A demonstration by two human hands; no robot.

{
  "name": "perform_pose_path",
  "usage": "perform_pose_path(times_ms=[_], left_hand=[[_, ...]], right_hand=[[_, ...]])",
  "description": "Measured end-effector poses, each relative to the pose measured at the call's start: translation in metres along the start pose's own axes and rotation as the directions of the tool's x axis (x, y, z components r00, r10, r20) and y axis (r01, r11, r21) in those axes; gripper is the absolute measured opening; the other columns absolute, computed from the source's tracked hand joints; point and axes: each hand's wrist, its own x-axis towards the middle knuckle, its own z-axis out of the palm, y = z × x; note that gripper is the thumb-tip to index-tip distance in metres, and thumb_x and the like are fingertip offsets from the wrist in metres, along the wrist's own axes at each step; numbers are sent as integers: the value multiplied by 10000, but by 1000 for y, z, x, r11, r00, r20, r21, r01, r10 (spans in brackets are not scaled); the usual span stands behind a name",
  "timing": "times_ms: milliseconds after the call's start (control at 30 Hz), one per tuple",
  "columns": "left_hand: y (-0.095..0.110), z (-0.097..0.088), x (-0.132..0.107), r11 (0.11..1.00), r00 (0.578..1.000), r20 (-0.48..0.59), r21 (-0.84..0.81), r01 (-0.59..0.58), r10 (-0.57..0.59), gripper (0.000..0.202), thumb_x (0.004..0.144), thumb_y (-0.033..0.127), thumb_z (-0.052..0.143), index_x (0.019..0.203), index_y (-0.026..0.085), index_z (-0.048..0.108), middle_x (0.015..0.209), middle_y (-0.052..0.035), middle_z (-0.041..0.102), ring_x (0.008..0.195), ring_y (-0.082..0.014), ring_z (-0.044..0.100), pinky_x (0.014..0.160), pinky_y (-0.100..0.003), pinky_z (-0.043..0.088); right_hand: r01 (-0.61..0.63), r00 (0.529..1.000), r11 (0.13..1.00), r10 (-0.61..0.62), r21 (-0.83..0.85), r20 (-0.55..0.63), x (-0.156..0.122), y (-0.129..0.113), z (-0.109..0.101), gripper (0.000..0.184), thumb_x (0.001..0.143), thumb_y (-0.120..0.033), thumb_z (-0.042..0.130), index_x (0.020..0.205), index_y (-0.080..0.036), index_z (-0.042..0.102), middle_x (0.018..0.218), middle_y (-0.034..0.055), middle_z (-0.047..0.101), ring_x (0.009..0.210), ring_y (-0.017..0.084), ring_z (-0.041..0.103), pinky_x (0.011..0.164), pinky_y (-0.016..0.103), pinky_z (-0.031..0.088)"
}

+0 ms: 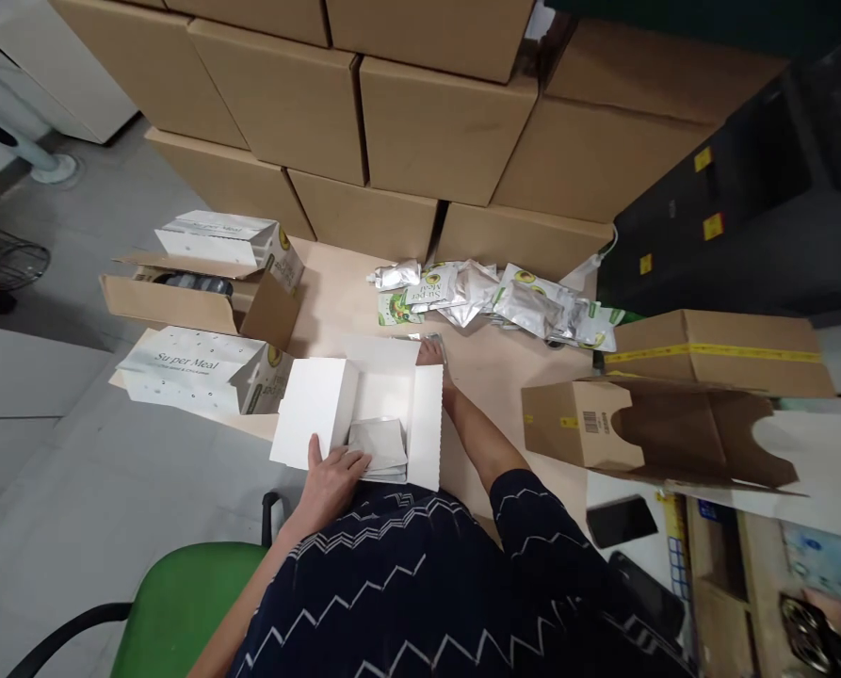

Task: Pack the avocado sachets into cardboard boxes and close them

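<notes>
An open white carton with its flaps spread stands at the table's near edge, against my body. Several flat, pale silvery pouches lie stacked in its near part. My left hand rests at the carton's near left corner, fingers stretched out and touching the pouches, thumb against the left flap. Beyond the right flap, my right hand has its fingers bent on a small silver-edged pouch on the table. The carton hides part of that hand and pouch.
Behind are loose silver and printed pouches and stacked brown boxes. Printed white cartons flank an open brown box at left. Brown holders and a phone lie right; a green chair stands left.
</notes>
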Motion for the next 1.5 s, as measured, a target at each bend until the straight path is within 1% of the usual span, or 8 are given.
perform_pose_path(times_ms=[233, 433, 600, 733, 967, 1200, 1367, 1500], left_hand=[[-1, -4, 6, 999, 999, -3, -22, -44, 44, 343, 908, 98, 523, 1168, 257, 680, 1111, -80, 748, 1069, -303, 656, 1094, -821, 11], [2, -8, 7, 998, 999, -8, -33, -51, 51, 335, 893, 76, 513, 1131, 243, 678, 1099, -93, 746, 1056, -283, 651, 1106, -805, 5], [3, -8, 8, 998, 998, -20, -34, -53, 53, 310, 894, 79, 504, 1078, 246, 689, 1033, -84, 753, 1006, -267, 657, 1104, -800, -3], [2, -6, 10, 998, 999, -21, -49, -46, 45, 287, 913, 103, 492, 1052, 246, 698, 995, -83, 756, 983, -264, 659, 1095, -802, -3], [5, -6, 11, 997, 999, 13, -60, -47, 48, 264, 914, 107, 485, 1029, 219, 694, 944, -83, 743, 947, -257, 647, 1077, -805, -13], [7, -10, 11, 999, 997, 61, -14, -50, 50, 209, 924, 121, 492, 974, 199, 678, 882, -69, 716, 878, -247, 640, 1063, -822, 41], [7, -5, 10, 999, 998, 45, 13, -47, 46, 209, 937, 127, 488, 991, 208, 674, 886, -60, 708, 862, -240, 628, 1073, -821, 40], [7, -3, 9, 999, 999, 14, -35, -42, 43, 220, 943, 132, 478, 988, 192, 685, 852, -60, 697, 843, -230, 624, 1076, -818, 22]], right_hand=[[-279, 960, 952, 272, -122, -68, -95, 33, -2, 522, 908, -57, 368, 1400, -117, 533, 1473, 147, 518, 1412, 254, 378, 1176, 420, 237], [-480, 832, 825, 536, 297, -145, -117, 38, -20, 329, 914, -260, 419, 1119, -165, 658, 1141, 117, 696, 1034, 226, 615, 935, 346, 470], [-44, 655, 386, 708, 922, -265, -113, 24, -64, 419, 800, -454, 561, 1105, -167, 588, 1045, 81, 710, 900, 184, 666, 853, 354, 548], [191, 655, 214, 699, 958, -287, -126, 4, -115, 519, 663, -413, 748, 1114, -201, 603, 1055, 60, 716, 999, 192, 682, 901, 370, 566], [316, 732, 317, 519, 894, -442, -159, -64, -169, 478, 782, -495, 674, 1183, -237, 644, 1130, 61, 692, 1152, 216, 644, 978, 423, 551], [20, 993, 632, 75, 775, -86, -138, -134, -123, 249, 798, -358, 711, 990, -200, 692, 944, 18, 718, 892, 178, 669, 842, 333, 546], [-27, 932, 973, -59, 231, 359, -112, -155, -84, 180, 910, -152, 510, 1021, -184, 648, 1064, 50, 718, 965, 170, 633, 814, 253, 447], [137, 859, 976, -31, -171, 511, -103, -159, -69, 274, 915, -105, 442, 1126, -144, 614, 1060, 140, 707, 913, 228, 650, 704, 287, 416]])
